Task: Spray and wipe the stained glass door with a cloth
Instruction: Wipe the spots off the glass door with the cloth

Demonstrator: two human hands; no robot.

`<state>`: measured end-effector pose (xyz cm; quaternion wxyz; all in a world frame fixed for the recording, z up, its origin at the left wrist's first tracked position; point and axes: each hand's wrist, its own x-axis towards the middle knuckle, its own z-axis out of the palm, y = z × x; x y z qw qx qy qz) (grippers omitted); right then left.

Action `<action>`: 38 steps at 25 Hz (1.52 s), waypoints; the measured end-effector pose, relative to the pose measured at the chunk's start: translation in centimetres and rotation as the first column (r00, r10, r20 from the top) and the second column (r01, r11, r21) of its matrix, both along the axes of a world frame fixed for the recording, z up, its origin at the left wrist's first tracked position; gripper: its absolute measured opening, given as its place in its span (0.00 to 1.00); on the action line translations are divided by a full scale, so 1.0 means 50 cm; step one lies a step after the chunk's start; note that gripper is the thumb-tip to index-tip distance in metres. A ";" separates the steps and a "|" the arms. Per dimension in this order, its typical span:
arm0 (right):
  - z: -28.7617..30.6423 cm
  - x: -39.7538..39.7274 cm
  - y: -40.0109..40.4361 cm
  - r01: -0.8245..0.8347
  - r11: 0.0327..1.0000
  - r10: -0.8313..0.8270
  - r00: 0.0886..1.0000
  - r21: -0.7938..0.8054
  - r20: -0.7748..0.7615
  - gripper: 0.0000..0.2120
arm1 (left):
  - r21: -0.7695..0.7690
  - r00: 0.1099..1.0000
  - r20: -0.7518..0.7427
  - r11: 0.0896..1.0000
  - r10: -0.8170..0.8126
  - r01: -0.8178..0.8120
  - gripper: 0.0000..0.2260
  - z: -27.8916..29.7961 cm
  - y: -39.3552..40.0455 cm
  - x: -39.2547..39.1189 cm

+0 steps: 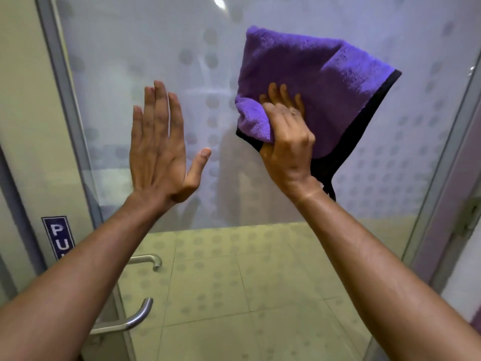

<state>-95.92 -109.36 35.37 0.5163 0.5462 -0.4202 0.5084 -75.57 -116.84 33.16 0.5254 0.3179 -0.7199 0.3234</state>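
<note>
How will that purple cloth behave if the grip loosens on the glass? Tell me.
The purple cloth is probably floppy: it bunches and folds around the right hand, and a black-edged corner dangles below the wrist. It looks plush and light, so it would likely sag and drop off the glass door rather than cling. The pile should grip well, not slip.

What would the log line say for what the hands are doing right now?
stage: wiping | right hand: purple cloth on glass door | left hand: open, empty | spray bottle: not visible
</note>
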 end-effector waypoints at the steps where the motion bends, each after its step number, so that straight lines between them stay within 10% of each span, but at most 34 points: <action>1: -0.027 -0.003 0.003 0.002 1.000 -0.002 1.000 0.014 0.001 0.21 | 0.002 1.000 0.004 1.000 -0.005 0.005 0.40 -0.010 0.002 -0.004; 27: -0.551 -0.079 0.051 0.042 0.970 -0.036 0.999 0.241 -0.029 0.27 | -0.078 0.999 -0.039 0.997 0.026 -0.029 0.41 -0.079 0.008 -0.028; 38: -0.461 -0.101 0.032 0.161 0.978 -0.148 0.983 0.130 -0.108 0.22 | -0.068 0.999 -0.029 0.997 0.023 -0.025 0.40 -0.082 0.002 -0.031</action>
